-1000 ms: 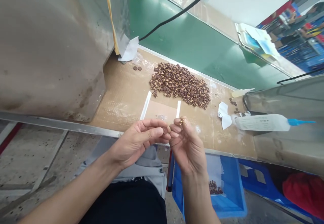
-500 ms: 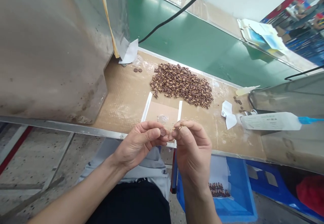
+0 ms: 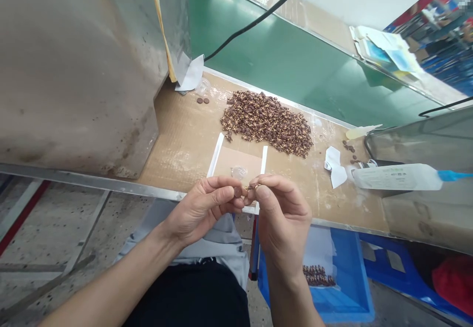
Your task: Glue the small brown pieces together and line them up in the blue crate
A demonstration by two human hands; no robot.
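Observation:
My left hand [image 3: 201, 207] pinches a small brown disc [image 3: 238, 192] between thumb and forefinger, just over the near edge of the workbench [image 3: 177, 139]. My right hand [image 3: 283, 216] pinches a tiny gold-pinned part [image 3: 253, 187] and holds it right against the disc. Beyond my hands lies a big heap of small brown and gold parts [image 3: 268, 122]. A clear blob [image 3: 239, 171] sits on a brown card between two white strips [image 3: 215, 154].
A tall metal housing [image 3: 74, 65] stands at the left. A white glue bottle with a blue tip [image 3: 397, 177] lies at the right, near white paper scraps [image 3: 334, 165]. A green conveyor belt [image 3: 288, 65] runs behind. A blue bin [image 3: 332, 277] with parts sits below.
My right hand turned over from palm-up to knuckles-up and brought its small part against the disc in my left hand. The view shifted slightly.

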